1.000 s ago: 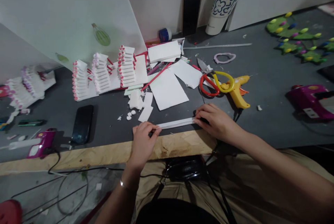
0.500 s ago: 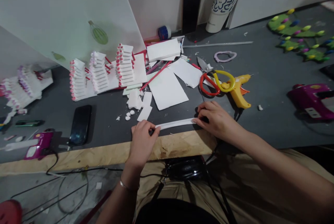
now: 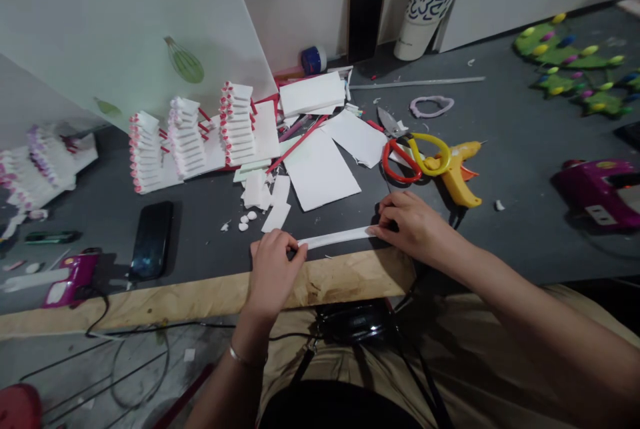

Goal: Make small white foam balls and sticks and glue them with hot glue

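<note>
A narrow white strip (image 3: 336,238) lies flat near the table's front edge, stretched between my two hands. Its left end is pinched between the thumb and fingers of my left hand (image 3: 277,267). The thumb and fingers of my right hand (image 3: 411,227) close on the right end. Just behind the strip is a white card sheet (image 3: 323,172), with small white paper pieces (image 3: 277,217) to its left. Scissors (image 3: 401,161) with one red and one yellow handle rest behind my right hand, overlapping a yellow glue gun (image 3: 460,182).
White bundles with red tips (image 3: 239,129) stand at the back left. A black phone (image 3: 151,240) lies left of my left hand; another phone (image 3: 367,9) leans on the wall beside a white bottle (image 3: 427,5). Purple devices (image 3: 600,194) sit at both sides.
My right hand has shifted very slightly left along with its end of the strip. Otherwise the view has only moved a little.
</note>
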`<action>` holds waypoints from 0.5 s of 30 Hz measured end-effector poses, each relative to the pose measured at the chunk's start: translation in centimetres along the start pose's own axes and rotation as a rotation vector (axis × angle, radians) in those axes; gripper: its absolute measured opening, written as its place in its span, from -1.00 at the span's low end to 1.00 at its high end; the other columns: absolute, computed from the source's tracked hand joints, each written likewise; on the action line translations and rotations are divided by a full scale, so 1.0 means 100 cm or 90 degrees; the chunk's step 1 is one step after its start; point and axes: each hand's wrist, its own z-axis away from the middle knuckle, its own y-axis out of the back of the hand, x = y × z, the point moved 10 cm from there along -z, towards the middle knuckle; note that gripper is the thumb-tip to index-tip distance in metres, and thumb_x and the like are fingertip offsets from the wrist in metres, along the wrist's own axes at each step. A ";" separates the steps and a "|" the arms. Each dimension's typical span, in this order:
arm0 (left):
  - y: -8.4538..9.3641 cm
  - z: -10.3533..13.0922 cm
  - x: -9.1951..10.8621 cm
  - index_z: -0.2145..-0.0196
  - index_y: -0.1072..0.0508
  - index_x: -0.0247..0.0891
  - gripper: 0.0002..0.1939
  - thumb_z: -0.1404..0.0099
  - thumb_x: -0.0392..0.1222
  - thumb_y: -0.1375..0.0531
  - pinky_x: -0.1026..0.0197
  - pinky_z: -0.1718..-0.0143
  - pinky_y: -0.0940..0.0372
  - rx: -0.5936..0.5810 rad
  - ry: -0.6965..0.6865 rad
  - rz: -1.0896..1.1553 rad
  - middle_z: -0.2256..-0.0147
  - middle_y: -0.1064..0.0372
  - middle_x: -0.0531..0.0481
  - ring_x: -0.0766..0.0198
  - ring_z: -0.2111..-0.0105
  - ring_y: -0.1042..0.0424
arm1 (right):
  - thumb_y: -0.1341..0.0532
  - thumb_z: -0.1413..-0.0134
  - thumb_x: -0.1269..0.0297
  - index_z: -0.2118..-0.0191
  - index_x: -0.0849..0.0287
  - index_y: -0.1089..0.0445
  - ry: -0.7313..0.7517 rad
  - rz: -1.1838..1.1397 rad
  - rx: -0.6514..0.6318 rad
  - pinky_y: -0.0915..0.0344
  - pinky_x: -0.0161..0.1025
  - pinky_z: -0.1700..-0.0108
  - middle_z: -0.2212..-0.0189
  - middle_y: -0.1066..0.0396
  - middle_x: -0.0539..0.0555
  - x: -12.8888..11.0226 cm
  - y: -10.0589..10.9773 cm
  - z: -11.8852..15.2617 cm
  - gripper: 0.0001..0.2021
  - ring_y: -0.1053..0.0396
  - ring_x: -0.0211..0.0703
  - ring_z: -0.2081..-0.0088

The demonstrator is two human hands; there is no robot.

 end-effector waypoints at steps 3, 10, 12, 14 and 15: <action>-0.002 0.001 -0.003 0.46 -0.34 -0.22 -0.84 -0.25 -0.17 -0.19 0.10 0.16 -0.11 -0.002 0.004 0.003 0.39 -0.35 0.05 0.21 0.28 -0.36 | -0.28 -0.05 0.28 0.54 0.14 -0.29 -0.010 0.000 -0.002 -0.29 -0.11 0.26 0.37 -0.33 0.12 0.003 -0.001 0.001 -0.78 -0.29 -0.06 0.32; 0.006 0.008 0.015 0.15 -0.42 -0.15 -0.82 -0.28 -0.29 -0.15 0.12 0.17 -0.15 0.075 -0.099 -0.039 0.22 -0.27 -0.05 0.18 0.20 -0.29 | -0.19 -0.12 0.36 0.27 0.12 -0.32 0.016 0.046 0.019 -0.28 -0.11 0.23 0.27 -0.32 0.16 -0.017 0.008 0.001 -0.95 -0.27 0.00 0.24; 0.002 0.013 0.031 0.08 -0.44 -0.08 -0.70 -0.30 -0.37 -0.10 0.11 0.18 -0.15 0.071 -0.187 -0.096 0.21 -0.26 -0.06 0.16 0.19 -0.26 | -0.12 -0.16 0.45 0.23 0.14 -0.36 0.085 0.084 -0.009 -0.27 -0.11 0.20 0.23 -0.35 0.18 -0.037 0.004 0.002 -0.88 -0.25 -0.01 0.23; -0.004 0.018 0.046 0.01 -0.42 -0.05 -0.61 -0.31 -0.42 -0.06 0.11 0.18 -0.16 0.051 -0.275 -0.141 0.17 -0.29 -0.08 0.14 0.17 -0.25 | -0.08 -0.18 0.51 0.17 0.17 -0.40 0.160 0.121 -0.038 -0.27 -0.10 0.20 0.22 -0.38 0.19 -0.055 -0.003 0.005 -0.80 -0.25 -0.02 0.24; -0.008 0.020 0.052 -0.02 -0.40 -0.06 -0.61 -0.32 -0.41 -0.05 0.10 0.17 -0.17 0.034 -0.311 -0.155 0.15 -0.30 -0.09 0.13 0.16 -0.24 | -0.07 -0.18 0.53 0.15 0.19 -0.41 0.192 0.133 -0.051 -0.28 -0.11 0.21 0.22 -0.40 0.19 -0.062 -0.006 0.007 -0.77 -0.26 -0.02 0.24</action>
